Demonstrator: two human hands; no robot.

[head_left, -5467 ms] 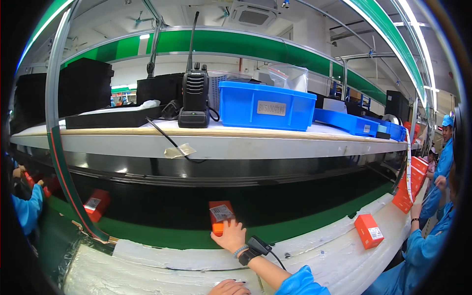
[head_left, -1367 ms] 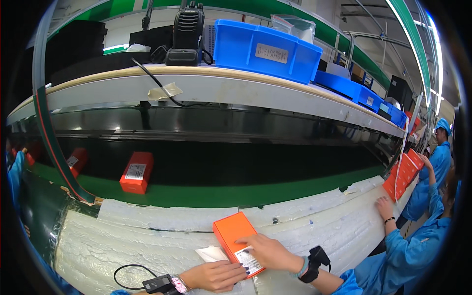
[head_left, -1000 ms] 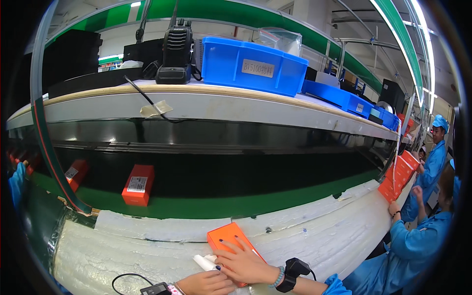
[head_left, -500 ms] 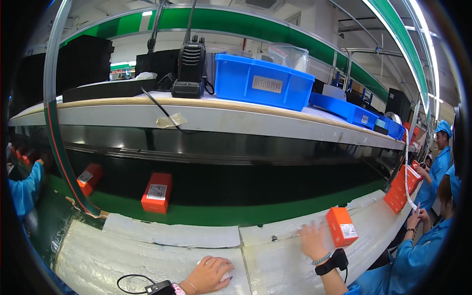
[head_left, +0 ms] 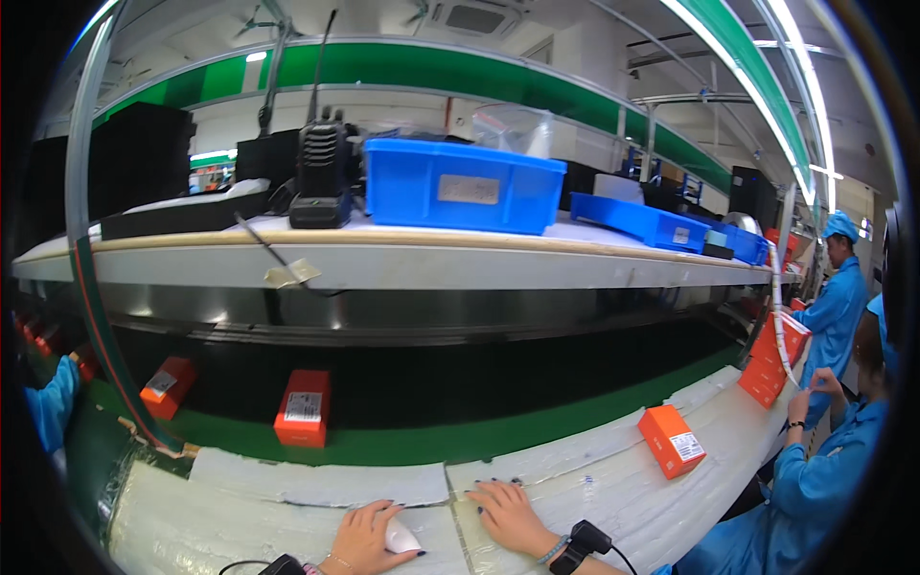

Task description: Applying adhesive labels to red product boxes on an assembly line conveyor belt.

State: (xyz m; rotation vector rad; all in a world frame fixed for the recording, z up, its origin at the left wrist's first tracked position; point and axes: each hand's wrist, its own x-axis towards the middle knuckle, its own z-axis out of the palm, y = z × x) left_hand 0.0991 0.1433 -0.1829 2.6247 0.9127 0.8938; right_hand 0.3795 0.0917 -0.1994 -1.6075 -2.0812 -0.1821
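My left hand (head_left: pixel 364 533) rests on the white foam-covered bench (head_left: pixel 240 498) with its fingers curled over a small white object (head_left: pixel 401 537). My right hand (head_left: pixel 505 513) lies flat beside it, fingers spread, holding nothing; a black wrist strap (head_left: pixel 580 541) with a cord sits on that wrist. An orange box (head_left: pixel 672 440) with a white label stands on the bench well to the right, apart from both hands. On the dark conveyor belt beyond the bench, two more orange boxes (head_left: pixel 303 408) (head_left: pixel 167 386) lie flat.
Above the belt, a shelf (head_left: pixel 402 251) carries a black two-way radio (head_left: pixel 320 172), a blue bin (head_left: pixel 460 185) and flatter blue trays (head_left: pixel 652 220). Co-workers in blue coats (head_left: pixel 829 316) stand at the right by stacked orange boxes (head_left: pixel 772 361). A blue sleeve (head_left: pixel 53 407) shows at far left.
My right hand has let go of the orange box, which now stands off to the right, and has drawn back beside my left hand. The boxes on the belt have shifted right.
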